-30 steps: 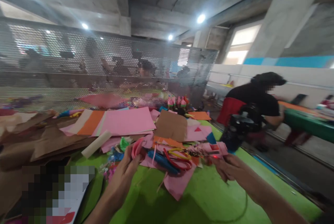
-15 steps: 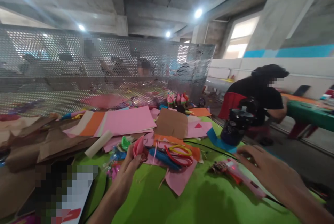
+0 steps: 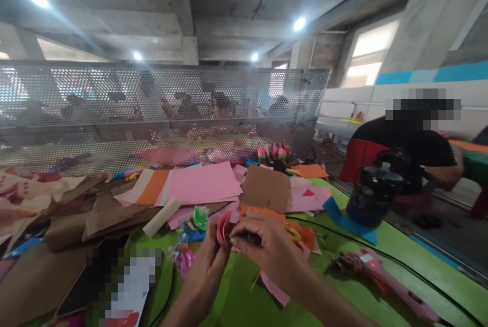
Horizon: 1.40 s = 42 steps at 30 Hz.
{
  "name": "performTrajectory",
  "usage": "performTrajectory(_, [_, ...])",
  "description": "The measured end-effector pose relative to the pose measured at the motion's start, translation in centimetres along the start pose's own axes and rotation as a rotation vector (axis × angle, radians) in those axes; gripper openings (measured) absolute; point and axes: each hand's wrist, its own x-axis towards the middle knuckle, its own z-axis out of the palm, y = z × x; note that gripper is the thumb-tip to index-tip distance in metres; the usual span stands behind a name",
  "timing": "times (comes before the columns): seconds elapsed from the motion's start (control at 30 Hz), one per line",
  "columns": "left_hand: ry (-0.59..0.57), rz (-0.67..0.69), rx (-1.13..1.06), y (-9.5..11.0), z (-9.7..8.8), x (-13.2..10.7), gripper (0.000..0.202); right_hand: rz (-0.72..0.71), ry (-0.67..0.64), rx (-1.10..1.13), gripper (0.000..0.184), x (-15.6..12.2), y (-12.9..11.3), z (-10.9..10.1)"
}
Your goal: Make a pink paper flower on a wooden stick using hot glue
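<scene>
Now our right hand (image 3: 269,245) has left the pink glue gun (image 3: 396,286), which lies on the green desk (image 3: 238,306) to the right, and meets the curled pink piece (image 3: 223,228) gripped in our left hand (image 3: 211,258). Both hands seem given to that piece; whether the right one pinches it, we cannot tell.

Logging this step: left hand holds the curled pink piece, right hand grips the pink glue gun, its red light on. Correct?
No: the right hand does not grip the pink glue gun. In the head view, the gun lies on the green tabletop, its red light on. The left hand does hold the curled pink piece.
</scene>
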Motion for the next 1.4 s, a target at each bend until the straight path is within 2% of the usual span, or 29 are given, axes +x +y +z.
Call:
performTrajectory(0.17, [0.031, 0.078, 0.065, -0.3, 0.4, 0.0, 0.050, 0.030, 0.046, -0.058, 0.007, 0.4, 0.0, 1.1])
performTrajectory(0.4, [-0.015, 0.159, 0.118, 0.2, 0.2, -0.2, 0.039, -0.016, 0.062, -0.139, 0.015, 0.3, -0.1, 1.2])
performTrajectory(0.5, [-0.032, 0.147, 0.143, 0.3, 0.2, -0.2, 0.040, -0.006, 0.065, -0.155, 0.018, 0.3, 0.0, 1.1])
performTrajectory(0.67, [0.060, 0.123, 0.115, 0.4, 0.5, -0.2, 0.036, 0.005, 0.097, -0.160, 0.022, 0.2, -0.2, 1.4])
performTrajectory(0.83, [0.114, 0.130, 0.094, 0.2, 0.8, -0.3, 0.033, -0.080, 0.133, -0.179, 0.021, -0.4, 0.0, 1.9])
performTrajectory(0.93, [0.122, 0.134, 0.080, -0.2, 1.0, -0.4, 0.037, -0.157, 0.209, -0.237, 0.018, -1.0, 0.5, 2.2])
performTrajectory(1.07, [0.190, 0.131, 0.072, -0.8, 1.4, -0.4, 0.045, -0.290, 0.317, -0.303, 0.018, -1.6, 1.0, 2.3])
performTrajectory(1.13, [0.182, 0.132, 0.063, -0.9, 1.5, -0.4, 0.046, -0.364, 0.362, -0.335, 0.020, -1.7, 1.0, 2.2])
performTrajectory(1.27, [0.147, 0.148, 0.045, -1.2, 1.6, -0.5, 0.046, -0.449, 0.385, -0.383, 0.024, -1.7, 0.8, 1.8])
performTrajectory(1.4, [0.163, 0.090, 0.045, -1.9, 1.7, -0.5, 0.053, -0.460, 0.373, -0.373, 0.022, -1.8, 0.8, 1.5])
